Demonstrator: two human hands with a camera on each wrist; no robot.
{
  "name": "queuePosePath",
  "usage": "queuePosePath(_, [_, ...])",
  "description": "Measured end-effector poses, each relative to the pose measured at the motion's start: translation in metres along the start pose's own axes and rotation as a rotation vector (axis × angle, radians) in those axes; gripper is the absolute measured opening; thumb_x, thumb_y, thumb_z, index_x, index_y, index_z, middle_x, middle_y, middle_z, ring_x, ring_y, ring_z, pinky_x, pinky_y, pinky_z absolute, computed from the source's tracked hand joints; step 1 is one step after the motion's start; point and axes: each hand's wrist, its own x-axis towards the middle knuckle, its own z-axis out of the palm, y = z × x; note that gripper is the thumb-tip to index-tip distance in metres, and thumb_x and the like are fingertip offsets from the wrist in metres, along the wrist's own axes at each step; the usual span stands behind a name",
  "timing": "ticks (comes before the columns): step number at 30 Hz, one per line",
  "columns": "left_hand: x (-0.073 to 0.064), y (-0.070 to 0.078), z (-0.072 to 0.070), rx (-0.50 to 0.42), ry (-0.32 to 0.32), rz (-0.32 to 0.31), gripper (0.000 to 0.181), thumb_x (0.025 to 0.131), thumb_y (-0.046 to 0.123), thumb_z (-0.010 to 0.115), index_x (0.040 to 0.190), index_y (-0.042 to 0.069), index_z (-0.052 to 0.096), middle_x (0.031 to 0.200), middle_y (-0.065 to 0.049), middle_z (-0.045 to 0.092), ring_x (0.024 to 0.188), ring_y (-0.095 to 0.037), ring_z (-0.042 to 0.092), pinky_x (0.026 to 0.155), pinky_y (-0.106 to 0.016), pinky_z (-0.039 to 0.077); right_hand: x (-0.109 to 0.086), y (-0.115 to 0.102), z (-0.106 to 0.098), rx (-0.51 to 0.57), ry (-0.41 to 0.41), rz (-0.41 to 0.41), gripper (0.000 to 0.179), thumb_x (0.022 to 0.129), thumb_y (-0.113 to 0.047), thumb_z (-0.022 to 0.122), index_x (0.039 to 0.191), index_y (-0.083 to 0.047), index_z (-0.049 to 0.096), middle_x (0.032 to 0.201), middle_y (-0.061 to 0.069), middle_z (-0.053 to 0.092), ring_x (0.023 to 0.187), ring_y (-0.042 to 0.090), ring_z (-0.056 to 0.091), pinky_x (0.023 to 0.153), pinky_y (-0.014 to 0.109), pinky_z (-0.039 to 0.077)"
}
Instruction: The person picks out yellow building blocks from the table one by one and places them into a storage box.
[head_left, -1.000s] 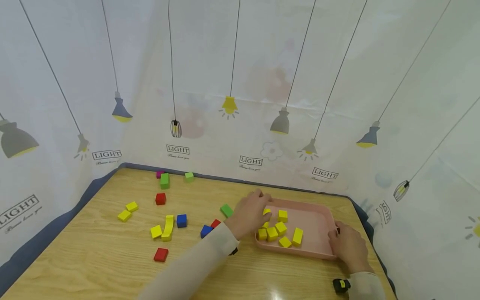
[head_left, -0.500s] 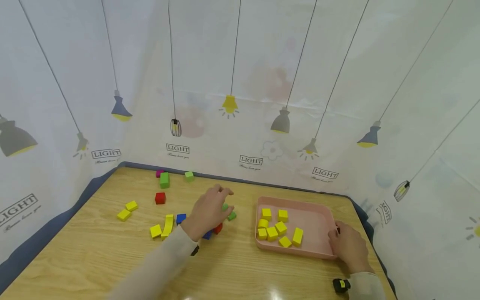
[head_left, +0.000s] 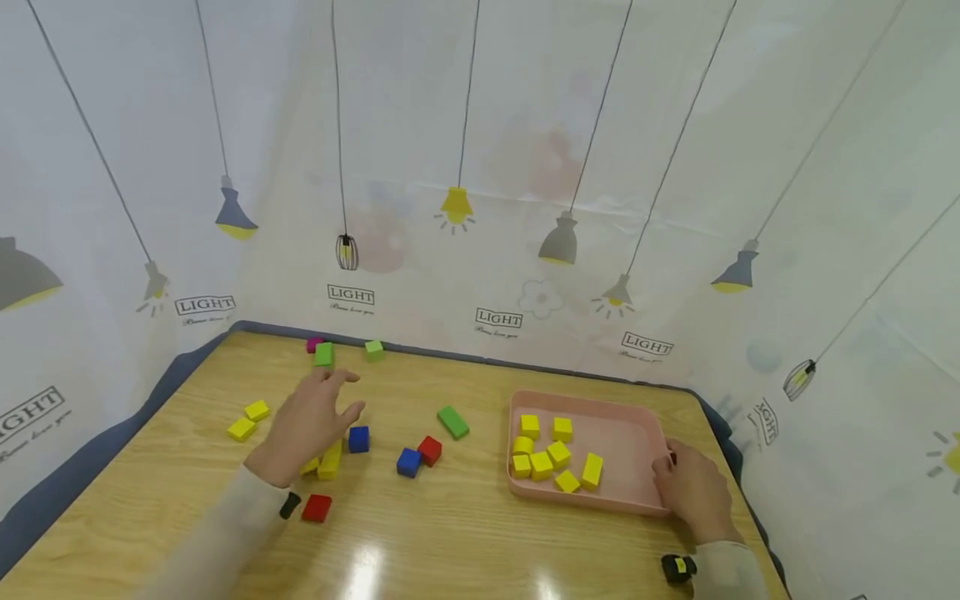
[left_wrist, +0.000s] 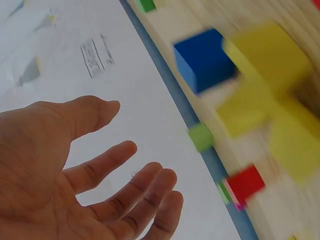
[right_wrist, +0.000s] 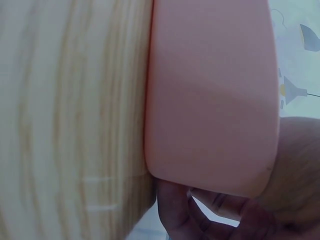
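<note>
My left hand (head_left: 302, 429) hovers over the left part of the table, thumb and fingers spread with nothing between them. Below it are yellow blocks (head_left: 328, 463), partly hidden by the hand; a blue cube (head_left: 359, 439) sits just to their right. In the left wrist view those yellow blocks (left_wrist: 270, 62) look blurred, beside the blue cube (left_wrist: 204, 60). A pink tray (head_left: 630, 446) on the right side holds several yellow blocks (head_left: 541, 465), gathered toward its left end. At the tray's right end, my right hand (head_left: 696, 490) grips the rim, with fingers curled against the wall (right_wrist: 215, 100).
Two yellow blocks (head_left: 249, 421) lie at the far left. A flat red block (head_left: 317, 508) is nearer me. Mid-table are a blue cube (head_left: 408, 462), a red cube (head_left: 430, 451) and a green block (head_left: 453, 422). Green blocks (head_left: 374, 351) and a magenta one (head_left: 313, 344) stand by the back edge.
My left hand has left the tray's left end and swung left across the table to above the yellow blocks. The right hand stays on the tray.
</note>
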Motion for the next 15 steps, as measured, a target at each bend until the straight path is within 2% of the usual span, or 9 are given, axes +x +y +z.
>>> queuePosePath(5, [-0.011, -0.038, -0.013, 0.000, -0.020, -0.093, 0.058, 0.110, 0.028, 0.082, 0.158, 0.000, 0.065, 0.147, -0.037, 0.062, 0.121, -0.052, 0.066, 0.102, -0.069, 0.066, -0.001, -0.001, -0.001, -0.001, 0.003, 0.000, 0.057, 0.113, -0.023, 0.055, 0.162, 0.007, 0.059, 0.150, 0.036, 0.070, 0.123, 0.052, 0.074, 0.103, 0.075, 0.060])
queuePosePath(10, [-0.022, -0.071, -0.022, 0.006, 0.006, -0.178, 0.061, 0.111, 0.027, 0.079, 0.161, -0.003, 0.060, 0.156, -0.045, 0.053, 0.136, -0.064, 0.056, 0.110, -0.081, 0.056, 0.000, -0.001, 0.000, 0.003, -0.002, 0.006, 0.057, 0.114, -0.023, 0.055, 0.163, 0.006, 0.058, 0.150, 0.036, 0.070, 0.121, 0.050, 0.074, 0.101, 0.073, 0.061])
queuePosePath(13, [-0.027, -0.089, -0.026, 0.011, 0.003, -0.234, 0.065, 0.111, 0.026, 0.078, 0.163, -0.007, 0.056, 0.157, -0.049, 0.048, 0.137, -0.068, 0.051, 0.111, -0.083, 0.053, 0.001, 0.000, 0.000, 0.005, -0.008, 0.014, 0.058, 0.114, -0.023, 0.055, 0.163, 0.006, 0.058, 0.151, 0.036, 0.069, 0.120, 0.049, 0.074, 0.101, 0.072, 0.061])
queuePosePath(15, [-0.030, -0.100, -0.028, 0.006, -0.022, -0.273, 0.070, 0.111, 0.027, 0.078, 0.164, -0.009, 0.051, 0.157, -0.051, 0.044, 0.137, -0.068, 0.048, 0.111, -0.084, 0.051, 0.001, 0.000, 0.000, 0.004, -0.009, 0.014, 0.058, 0.114, -0.023, 0.055, 0.163, 0.006, 0.058, 0.151, 0.036, 0.069, 0.119, 0.048, 0.074, 0.100, 0.072, 0.061])
